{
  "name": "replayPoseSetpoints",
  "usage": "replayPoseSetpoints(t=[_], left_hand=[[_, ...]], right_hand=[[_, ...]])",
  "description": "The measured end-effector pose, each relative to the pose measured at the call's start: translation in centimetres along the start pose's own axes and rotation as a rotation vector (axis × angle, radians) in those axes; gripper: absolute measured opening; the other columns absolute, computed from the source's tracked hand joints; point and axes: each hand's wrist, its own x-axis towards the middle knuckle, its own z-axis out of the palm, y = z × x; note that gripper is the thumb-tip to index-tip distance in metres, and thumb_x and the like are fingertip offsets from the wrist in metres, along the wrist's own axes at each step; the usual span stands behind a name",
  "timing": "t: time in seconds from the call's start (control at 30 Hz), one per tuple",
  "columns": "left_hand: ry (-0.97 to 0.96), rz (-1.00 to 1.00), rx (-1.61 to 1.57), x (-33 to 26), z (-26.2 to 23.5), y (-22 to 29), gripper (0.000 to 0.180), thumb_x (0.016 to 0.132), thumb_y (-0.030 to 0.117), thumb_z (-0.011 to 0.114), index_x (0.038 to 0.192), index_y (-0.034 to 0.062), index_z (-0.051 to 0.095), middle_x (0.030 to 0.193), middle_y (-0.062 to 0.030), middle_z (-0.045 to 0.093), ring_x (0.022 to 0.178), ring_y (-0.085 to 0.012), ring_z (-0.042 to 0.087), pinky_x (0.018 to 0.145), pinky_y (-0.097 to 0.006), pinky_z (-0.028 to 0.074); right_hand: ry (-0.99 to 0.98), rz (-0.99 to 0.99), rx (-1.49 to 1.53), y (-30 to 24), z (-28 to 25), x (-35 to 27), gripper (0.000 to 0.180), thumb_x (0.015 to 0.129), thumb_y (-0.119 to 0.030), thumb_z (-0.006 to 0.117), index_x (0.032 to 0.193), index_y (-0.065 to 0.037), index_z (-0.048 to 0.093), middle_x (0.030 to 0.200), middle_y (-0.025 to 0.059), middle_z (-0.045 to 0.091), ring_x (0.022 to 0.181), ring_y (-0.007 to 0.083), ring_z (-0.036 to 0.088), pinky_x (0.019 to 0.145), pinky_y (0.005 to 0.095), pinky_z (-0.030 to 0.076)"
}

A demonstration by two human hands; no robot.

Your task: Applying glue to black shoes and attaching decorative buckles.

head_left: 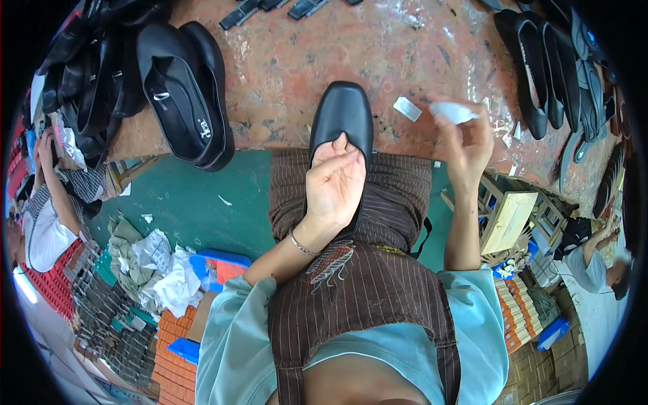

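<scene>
— Two hands, one shoe. The black shoe [343, 118] lies toe-out, its front on the edge of the reddish counter [283, 67] and its heel end back over the striped apron [364, 196] on the person's lap.

— Is the left hand [334, 182] gripping it?

— Holding it, yes. The palm faces up and the fingers curl loosely over the shoe's opening, thumb tip near the mouth. Clasped on the shoe, but not squeezed hard, I'd say.

— And the right hand [466, 138]?

— Raised, well apart from the shoe. Its fingertips are pinched together on a small white wad [453, 112], perhaps paper or cloth; it is too blurred to tell which.

— How far along does it look?

— My guess is mid-way on this one shoe. The wad is in the air, not touching the leather, so whatever it is for looks not yet done here. More black shoes [185, 94] sit on the counter to the left, and a row of dark shoes [540, 67] lines the right side. Which of those are finished I cannot tell.

— Anything else lying about?

— A small white tag [407, 109] on the counter near the raised hand, and crumpled white paper [165, 270] down on the green floor.
</scene>
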Motion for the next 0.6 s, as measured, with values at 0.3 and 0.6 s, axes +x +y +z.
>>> replayPoseSetpoints(t=[0.3,0.6], left_hand=[[-0.049,0.059,0.019,0.3,-0.4,-0.4,0.019,0.082,-0.014,0.048,0.077,0.002,0.056,0.108,-0.011,0.06,0.095,-0.0162,0.058,0.09,-0.028,0.047],[-0.168,0.079,0.069,0.2,0.5,-0.5,0.02,0.084,-0.011,0.047,0.102,-0.0065,0.054,0.118,-0.0147,0.056,0.116,-0.0214,0.052,0.104,-0.033,0.038]], right_hand=[[-0.405,-0.365,-0.72,-2.6,2.4,-1.2,0.024,0.071,-0.002,0.072,0.093,0.0,0.065,0.081,0.0103,0.064,0.069,0.0245,0.059,0.061,0.0324,0.047],[-0.478,-0.455,-0.881,-3.1,3.2,-0.5,0.021,0.074,-0.015,0.072,0.091,-0.006,0.065,0.075,0.0051,0.06,0.068,0.0231,0.057,0.053,0.0338,0.048]])
